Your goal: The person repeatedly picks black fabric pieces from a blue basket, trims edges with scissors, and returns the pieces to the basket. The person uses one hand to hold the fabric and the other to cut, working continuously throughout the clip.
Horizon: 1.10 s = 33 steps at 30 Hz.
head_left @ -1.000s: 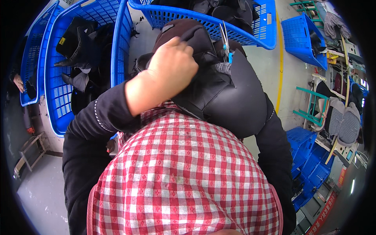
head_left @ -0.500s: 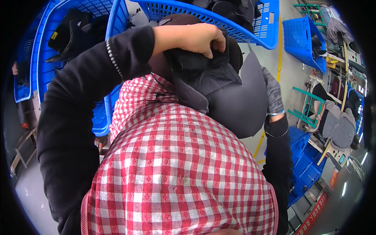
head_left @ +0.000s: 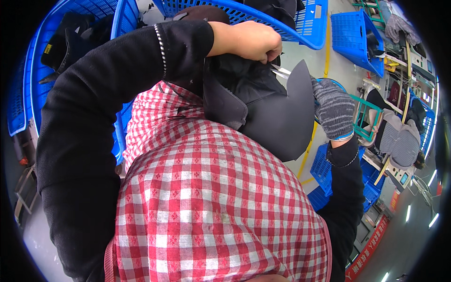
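Observation:
A black and dark grey piece [head_left: 277, 122], which looks like a boot upper, lies across my lap against the red checked apron. It has a smooth outer face, a pointed tab at the right and a wrinkled black lining. My left hand [head_left: 253, 41], bare, reaches over from the left and pinches the far edge of the lining. Pale metal scissors blades [head_left: 282, 72] show between that edge and the tab. From the right comes my right hand [head_left: 334, 109] in a grey striped glove, its fingers curled beside the tab. The blades run toward it, but the scissors' handles are hidden.
Blue plastic baskets with black pieces stand at the left [head_left: 40, 61] and far side [head_left: 310, 28]. Another blue basket [head_left: 354, 42] sits at the far right past a yellow floor line [head_left: 327, 47]. Green-framed stools and a workbench line the right.
My right hand has come out from behind the black piece and moved right. My left hand has shifted slightly right, still pinching the lining. The metal blades have come into sight.

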Motion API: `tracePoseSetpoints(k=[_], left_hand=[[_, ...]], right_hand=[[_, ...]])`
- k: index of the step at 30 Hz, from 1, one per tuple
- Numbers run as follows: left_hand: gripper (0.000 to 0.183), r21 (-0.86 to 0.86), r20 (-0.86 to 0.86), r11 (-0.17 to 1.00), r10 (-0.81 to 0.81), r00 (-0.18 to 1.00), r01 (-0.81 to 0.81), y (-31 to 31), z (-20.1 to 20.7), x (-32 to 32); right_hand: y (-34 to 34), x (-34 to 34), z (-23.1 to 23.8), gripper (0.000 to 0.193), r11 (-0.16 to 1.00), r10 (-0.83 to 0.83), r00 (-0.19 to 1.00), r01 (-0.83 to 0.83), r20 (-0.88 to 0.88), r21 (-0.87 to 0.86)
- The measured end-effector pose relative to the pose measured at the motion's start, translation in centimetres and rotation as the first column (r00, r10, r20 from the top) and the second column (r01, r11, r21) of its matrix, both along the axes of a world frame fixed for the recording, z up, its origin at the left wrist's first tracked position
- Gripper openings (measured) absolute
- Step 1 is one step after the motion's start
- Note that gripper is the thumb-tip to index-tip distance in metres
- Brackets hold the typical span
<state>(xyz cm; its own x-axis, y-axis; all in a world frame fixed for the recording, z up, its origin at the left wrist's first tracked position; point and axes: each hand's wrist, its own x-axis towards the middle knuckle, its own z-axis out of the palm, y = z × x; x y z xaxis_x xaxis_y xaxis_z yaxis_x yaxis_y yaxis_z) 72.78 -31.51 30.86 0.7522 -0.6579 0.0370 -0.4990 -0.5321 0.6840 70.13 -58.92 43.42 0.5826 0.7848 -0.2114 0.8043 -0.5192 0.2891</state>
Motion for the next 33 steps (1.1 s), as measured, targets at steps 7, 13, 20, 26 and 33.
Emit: tracePoseSetpoints(k=[7,13,20,26,33], left_hand=[[0.015,-0.023,-0.021,0.999,0.029,0.999,-0.030,0.4,-0.1,0.2],[0.014,-0.036,-0.036,0.999,0.027,0.999,-0.029,0.5,-0.2,0.5],[0.013,-0.029,0.045,0.999,-0.024,0.999,0.025,-0.4,-0.8,1.1],[0.013,-0.018,0.019,1.000,-0.002,1.000,0.002,-0.9,-1.0,1.3],[0.013,-0.064,-0.005,0.998,0.003,1.000,-0.003,-0.4,-1.3,1.4]], right_hand=[[1.7,-0.4,0.6,0.031,0.991,-0.070,0.997,0.073,0.030,-0.111],[2.9,-0.5,0.4,0.028,0.943,-0.234,0.972,0.232,0.020,-0.240],[2.2,0.2,-0.6,0.018,0.998,0.002,0.996,0.004,0.084,-0.067],[2.3,0.5,-0.7,0.019,0.971,-0.041,0.996,0.060,0.085,-0.232],[3.0,1.4,-1.1,0.019,0.973,0.050,0.992,-0.023,0.112,-0.228]])
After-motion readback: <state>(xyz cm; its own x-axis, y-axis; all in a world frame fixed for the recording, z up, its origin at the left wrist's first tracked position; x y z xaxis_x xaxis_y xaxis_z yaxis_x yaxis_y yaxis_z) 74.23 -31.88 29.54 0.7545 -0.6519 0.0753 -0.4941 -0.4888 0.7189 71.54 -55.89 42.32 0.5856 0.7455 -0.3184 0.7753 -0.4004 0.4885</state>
